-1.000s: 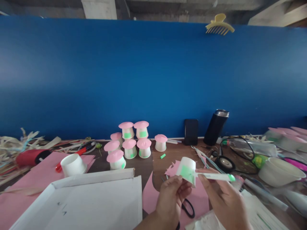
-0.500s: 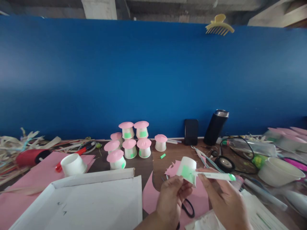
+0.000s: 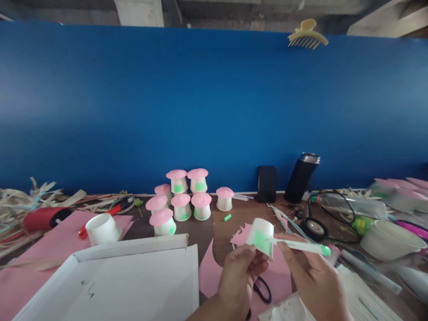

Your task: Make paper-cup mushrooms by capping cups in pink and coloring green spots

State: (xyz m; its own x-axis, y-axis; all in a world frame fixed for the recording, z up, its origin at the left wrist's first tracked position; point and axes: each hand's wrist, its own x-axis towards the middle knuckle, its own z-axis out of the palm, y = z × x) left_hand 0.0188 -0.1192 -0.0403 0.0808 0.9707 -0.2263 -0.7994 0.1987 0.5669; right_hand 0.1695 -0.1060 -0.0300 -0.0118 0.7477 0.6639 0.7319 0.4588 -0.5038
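My left hand grips an upturned white paper cup near its rim, tilted to the right. A green patch colours the cup's side. In my right hand is a white marker pen with a green end, its tip at the edge of the patch. The green marker cap lies on the table behind the cup. Under my hands are cut pink paper and scissors, of which a black handle shows.
Several white cups with pink paper tops stand at the back. At left are a white box lid and a plain white cup. A black flask, a roll of black tape and a large white tub stand right.
The marker's tip has shifted slightly to the right along the green patch. Both hands keep their hold, and the cup stays almost where it was.
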